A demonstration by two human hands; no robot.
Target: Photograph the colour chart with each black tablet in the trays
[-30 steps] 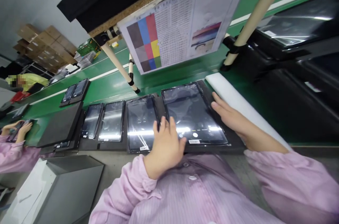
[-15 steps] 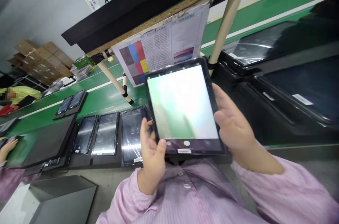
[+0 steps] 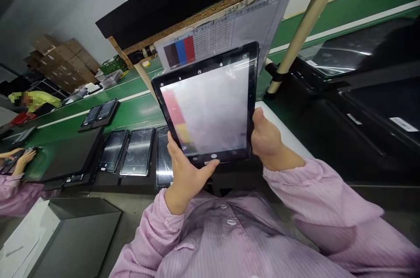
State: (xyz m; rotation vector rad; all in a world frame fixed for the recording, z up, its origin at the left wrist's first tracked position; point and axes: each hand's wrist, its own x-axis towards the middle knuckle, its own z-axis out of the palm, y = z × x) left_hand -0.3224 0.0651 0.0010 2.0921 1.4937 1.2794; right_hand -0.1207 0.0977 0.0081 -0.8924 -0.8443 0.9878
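A black-framed tablet is held up, tilted, between my two hands. Its screen is lit with a camera view: a pale blurred area with red and yellow patches along the left. My left hand grips the lower left corner, thumb at the bottom edge. Along the right edge, my right hand is closed on the tablet, its fingers mostly hidden behind. Just behind the tablet hangs a printed sheet with colour blocks and text, partly covered by it.
Several tablets lie on dark trays to the left. More dark tablets are at right. A black-topped stand straddles the green belt. A grey bin stands lower left. Another person's hands hold a device at far left.
The tablet has moved left and up, closer over the printed sheet. Its screen went from a bright greenish-white view to one with red and yellow patches. Both hands still hold it.
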